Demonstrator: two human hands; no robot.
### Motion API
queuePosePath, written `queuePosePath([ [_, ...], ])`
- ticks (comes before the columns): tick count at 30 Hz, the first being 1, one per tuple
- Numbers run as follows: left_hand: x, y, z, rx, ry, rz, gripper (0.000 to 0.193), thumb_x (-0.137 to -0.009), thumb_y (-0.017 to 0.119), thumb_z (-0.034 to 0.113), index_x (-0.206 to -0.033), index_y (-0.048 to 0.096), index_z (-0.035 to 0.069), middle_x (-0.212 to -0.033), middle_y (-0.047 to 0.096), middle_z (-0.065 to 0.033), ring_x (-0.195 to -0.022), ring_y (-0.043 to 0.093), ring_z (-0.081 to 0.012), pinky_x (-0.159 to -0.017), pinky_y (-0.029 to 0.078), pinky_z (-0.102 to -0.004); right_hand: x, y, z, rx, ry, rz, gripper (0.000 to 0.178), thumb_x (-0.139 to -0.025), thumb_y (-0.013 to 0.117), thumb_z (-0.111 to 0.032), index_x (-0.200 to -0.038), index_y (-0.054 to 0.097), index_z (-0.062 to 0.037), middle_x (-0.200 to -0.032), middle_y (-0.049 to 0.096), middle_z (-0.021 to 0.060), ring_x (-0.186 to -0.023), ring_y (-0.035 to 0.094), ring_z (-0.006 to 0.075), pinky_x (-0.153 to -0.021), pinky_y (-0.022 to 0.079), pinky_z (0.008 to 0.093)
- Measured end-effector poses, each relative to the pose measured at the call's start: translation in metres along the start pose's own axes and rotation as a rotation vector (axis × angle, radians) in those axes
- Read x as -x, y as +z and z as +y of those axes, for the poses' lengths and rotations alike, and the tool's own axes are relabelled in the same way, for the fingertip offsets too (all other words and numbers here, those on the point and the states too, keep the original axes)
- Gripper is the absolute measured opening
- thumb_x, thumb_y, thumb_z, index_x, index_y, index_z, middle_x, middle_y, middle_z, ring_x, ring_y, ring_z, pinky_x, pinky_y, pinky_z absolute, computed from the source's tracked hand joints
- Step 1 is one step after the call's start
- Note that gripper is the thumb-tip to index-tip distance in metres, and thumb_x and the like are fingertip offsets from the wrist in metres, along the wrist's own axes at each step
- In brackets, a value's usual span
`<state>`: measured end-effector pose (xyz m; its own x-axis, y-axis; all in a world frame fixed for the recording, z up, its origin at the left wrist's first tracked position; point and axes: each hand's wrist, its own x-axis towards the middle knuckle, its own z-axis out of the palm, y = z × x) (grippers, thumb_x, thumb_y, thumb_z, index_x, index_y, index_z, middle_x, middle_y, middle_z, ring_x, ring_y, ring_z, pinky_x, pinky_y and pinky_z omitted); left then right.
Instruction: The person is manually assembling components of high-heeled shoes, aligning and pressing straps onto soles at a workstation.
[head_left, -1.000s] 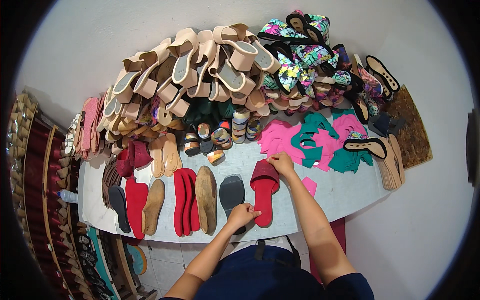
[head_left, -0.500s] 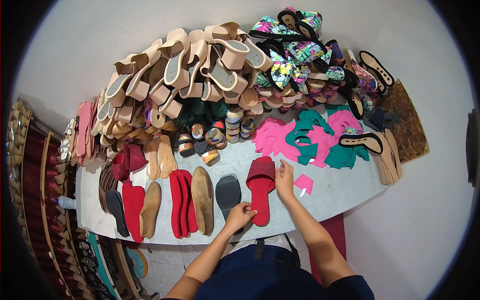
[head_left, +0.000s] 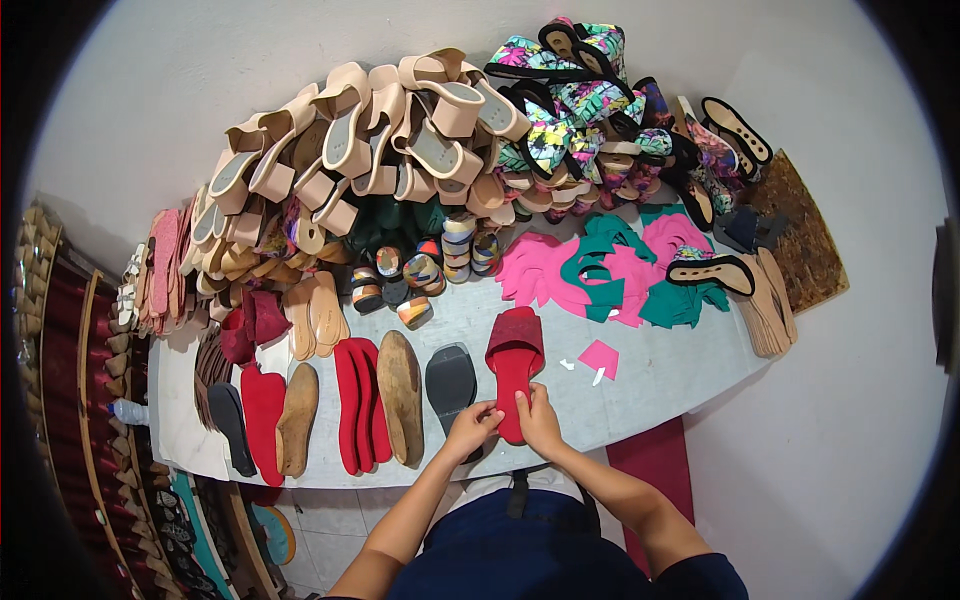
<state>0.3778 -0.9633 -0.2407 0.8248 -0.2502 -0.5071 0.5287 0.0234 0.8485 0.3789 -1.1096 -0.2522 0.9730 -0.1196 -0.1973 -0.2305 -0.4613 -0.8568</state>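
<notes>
A red slide sandal (head_left: pixel 514 368) with a wide textured strap lies near the table's front edge, toe pointing away from me. My left hand (head_left: pixel 472 428) pinches its heel end from the left, thumb and fingers at the sole's edge. On the other side my right hand (head_left: pixel 541 424) grips the same heel end, its thumb lying along the footbed. Left of the sandal lies a black sole (head_left: pixel 451 383), its lower part covered by my left hand. Small pink (head_left: pixel 599 359) and white scraps are scattered to the right.
Beige heeled sandals (head_left: pixel 345 120) and floral-patterned sandals (head_left: pixel 560 140) are piled along the wall. Pink and green cut pieces (head_left: pixel 620 265) lie at centre right. Wooden shoe lasts (head_left: pixel 400 395) and red insoles (head_left: pixel 357 405) line the front left, with patterned heels (head_left: pixel 423 272) behind.
My right hand has come down from beside the strap to the sandal's heel end and taken hold there. My left hand stays at the heel. The whole view has shifted slightly.
</notes>
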Motion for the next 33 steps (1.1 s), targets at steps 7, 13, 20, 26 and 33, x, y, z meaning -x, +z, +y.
queuePosePath([
  [7, -0.003, 0.003, 0.006, -0.198, 0.090, 0.032, 0.030, -0.082, 0.056, 0.014, -0.103, 0.052, -0.006, -0.077, 0.054, -0.0033, -0.067, 0.054, -0.0091, -0.061, 0.048, -0.0221, -0.005, -0.005, -0.003, 0.061, 0.014, -0.038, 0.041, -0.087, 0.039, -0.034, -0.105, 0.040, 0.0022, -0.098, 0.052, 0.0276, -0.084, 0.054, 0.0421, -0.071, 0.044, 0.0452],
  [13, -0.006, 0.001, 0.006, -0.266, 0.043, 0.046, 0.030, -0.082, 0.057, 0.016, -0.103, 0.054, -0.004, -0.080, 0.057, -0.0035, -0.070, 0.053, -0.0093, -0.061, 0.046, -0.0227, -0.012, -0.001, -0.017, 0.163, 0.083, 0.027, 0.033, -0.087, 0.038, -0.030, -0.095, 0.041, 0.0012, -0.088, 0.054, 0.0267, -0.079, 0.055, 0.0414, -0.066, 0.043, 0.0471],
  [20, -0.008, 0.001, -0.001, -0.427, 0.092, 0.115, 0.030, -0.078, 0.060, 0.018, -0.097, 0.057, -0.005, -0.077, 0.059, -0.0092, -0.066, 0.055, -0.0141, -0.061, 0.045, -0.0259, -0.012, 0.011, -0.021, 0.340, -0.006, 0.225, 0.023, -0.086, 0.039, -0.024, -0.083, 0.043, -0.0014, -0.073, 0.055, 0.0198, -0.070, 0.053, 0.0374, -0.061, 0.040, 0.0465],
  [26, -0.007, 0.003, 0.003, -0.536, 0.158, 0.147, 0.030, -0.078, 0.060, 0.018, -0.097, 0.057, -0.004, -0.078, 0.059, -0.0105, -0.065, 0.055, -0.0150, -0.061, 0.044, -0.0261, -0.012, 0.013, -0.019, 0.509, -0.102, 0.309, 0.018, -0.086, 0.041, -0.020, -0.079, 0.046, -0.0047, -0.068, 0.054, 0.0129, -0.067, 0.053, 0.0302, -0.062, 0.036, 0.0406],
  [33, -0.009, -0.006, -0.009, -0.439, 0.200, 0.037, 0.035, -0.081, 0.058, 0.020, -0.105, 0.053, -0.005, -0.089, 0.052, -0.0079, -0.071, 0.052, -0.0104, -0.063, 0.045, -0.0241, -0.015, 0.014, -0.018, 0.443, -0.037, 0.267, 0.018, -0.086, 0.040, -0.020, -0.082, 0.046, -0.0040, -0.072, 0.056, 0.0146, -0.070, 0.054, 0.0315, -0.063, 0.039, 0.0424],
])
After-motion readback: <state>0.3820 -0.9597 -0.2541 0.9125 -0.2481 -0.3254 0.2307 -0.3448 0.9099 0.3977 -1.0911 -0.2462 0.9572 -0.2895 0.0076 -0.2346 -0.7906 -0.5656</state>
